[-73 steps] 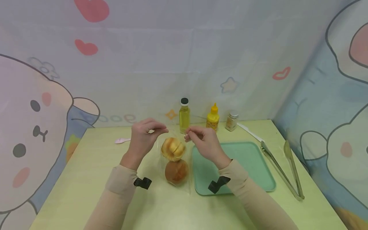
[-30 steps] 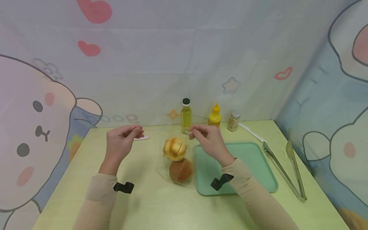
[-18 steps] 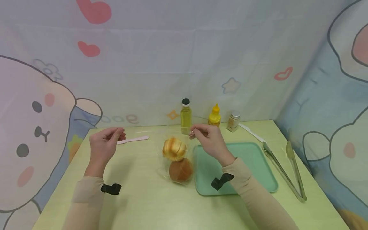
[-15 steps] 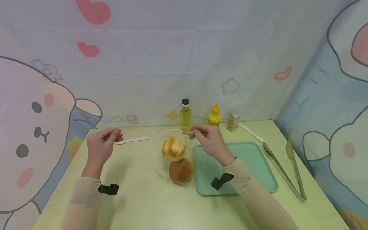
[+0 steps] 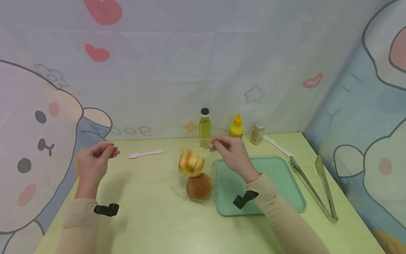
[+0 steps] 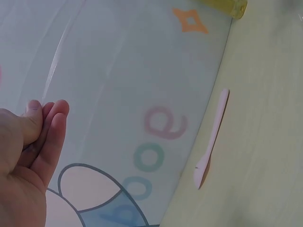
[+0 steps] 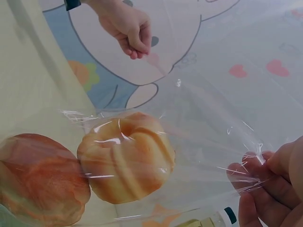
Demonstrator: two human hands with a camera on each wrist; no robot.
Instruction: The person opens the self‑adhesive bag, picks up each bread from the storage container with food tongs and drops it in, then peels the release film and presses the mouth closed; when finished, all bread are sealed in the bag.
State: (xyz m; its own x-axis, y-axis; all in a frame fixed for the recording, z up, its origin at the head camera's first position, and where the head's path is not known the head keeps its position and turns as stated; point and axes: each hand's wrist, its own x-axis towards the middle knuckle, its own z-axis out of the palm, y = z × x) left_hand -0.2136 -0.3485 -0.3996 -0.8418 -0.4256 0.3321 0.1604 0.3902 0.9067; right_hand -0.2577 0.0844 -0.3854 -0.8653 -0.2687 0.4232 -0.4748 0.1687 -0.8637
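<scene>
My right hand (image 5: 231, 151) pinches the gathered top of a clear plastic bag (image 7: 203, 156) between thumb and fingers. Inside the bag are two round breads: a pale golden bun with a grooved top (image 5: 191, 163) and, below it, a browner bun (image 5: 198, 187). Out to the left, my left hand (image 5: 93, 160) is raised above the table, thumb against fingertips. From that pinch a thin clear strip (image 6: 56, 61) runs up and away in the left wrist view. Its far end is hard to make out against the pale backdrop.
Right of the bag lies a green tray (image 5: 272, 183), with metal tongs (image 5: 312, 190) beyond it. An oil bottle (image 5: 204, 128), a yellow squeeze bottle (image 5: 236, 128) and a small jar (image 5: 257, 134) stand behind. A pink plastic spoon (image 5: 146, 153) and a white knife (image 5: 278, 146) lie near the back.
My left hand has travelled left, from beside the bag's top to the table's left side, drawing the clear strip out. My right hand stays almost in place, holding the bag.
</scene>
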